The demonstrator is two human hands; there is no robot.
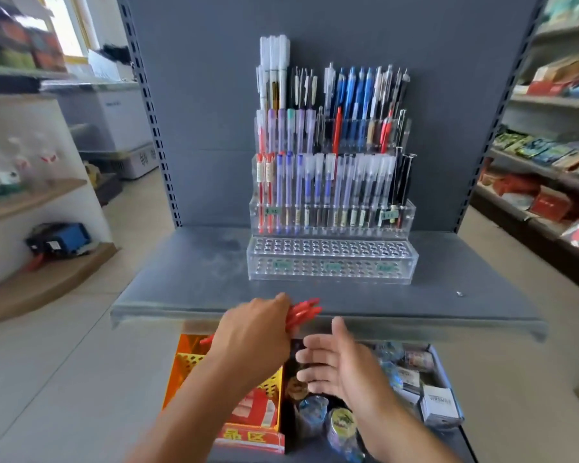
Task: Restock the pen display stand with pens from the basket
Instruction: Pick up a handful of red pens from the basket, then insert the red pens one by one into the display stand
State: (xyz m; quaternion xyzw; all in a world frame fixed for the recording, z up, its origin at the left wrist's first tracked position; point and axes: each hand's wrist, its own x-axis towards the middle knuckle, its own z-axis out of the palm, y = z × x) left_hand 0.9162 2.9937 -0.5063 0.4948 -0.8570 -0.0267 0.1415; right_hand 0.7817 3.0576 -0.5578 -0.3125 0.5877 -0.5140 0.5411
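Nearest to us, our left hand (254,332) is closed in a fist around a bundle of red pens (303,314), their ends fanning out up and to the right just above the shelf's front edge. Our right hand (335,362) is empty, fingers spread wide and palm turned toward the bundle, just beside it but not touching.

The pens look light, stiff and smooth — likely slippery as a bunch, so we judge a firm grip around the middle of the barrels is safest, then pinching one pen near its upper end to feed it into a hole.

Below our arms sits a yellow perforated basket (194,360), with a red box (253,426) and small packaged goods (425,382) beside it on the lower level.

Beyond the hands lies a flat grey shelf (194,279), dusty and bare at the front. On it stands a clear tiered acrylic pen display stand (331,259) — its lowest tier of round holes is empty, while the upper tiers hold upright pens in red, blue, purple, white and black.

Behind is a grey back panel (208,128). Stocked shop shelves (549,155) flank the right, wooden shelving and a white freezer the left, over a pale tiled floor.
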